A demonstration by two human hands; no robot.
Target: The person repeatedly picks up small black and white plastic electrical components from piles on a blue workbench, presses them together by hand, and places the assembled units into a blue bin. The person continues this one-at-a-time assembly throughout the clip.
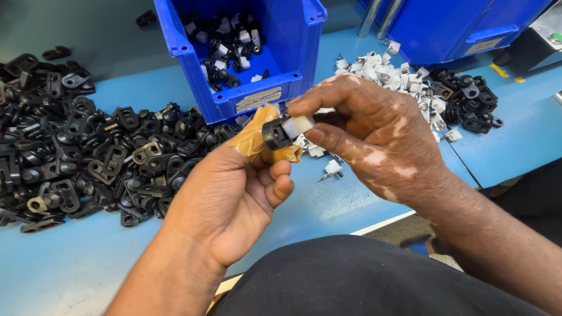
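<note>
Left hand: the left hand [234, 193] is raised over the table edge, palm turned up and inward. Thumb and forefinger are wrapped in yellowish-brown tape; they pinch a small black ring-shaped plastic part [275, 134]. The other fingers curl loosely toward the palm.

Right hand: the right hand [374, 137] comes in from the right, back of the hand up. Thumb and forefinger are narrowed onto a small white plastic block [297, 125], holding it by its end.

Held parts: the white block touches the black ring part side on, between the two hands, in the air just in front of the blue bin. Whether it is seated inside the ring I cannot tell.

Front bin: an open blue plastic storage bin [293, 47] stands just behind the hands; a loose mix of black and white small parts [228, 41] lies on its floor.

Left heap: a wide pile of black plastic clips with eyelets [76, 152] spreads over the left of the blue tabletop [328, 205], reaching up to the bin.

Right heaps: a pile of small white plastic pieces [380, 73] lies behind the right hand, with a smaller cluster of black clips [471, 99] just beside it. A few white pieces sit under the hands.

Back right: a second blue bin [462, 23] at the top edge.

Foreground: dark cloth [363, 281] on the person's lap.
</note>
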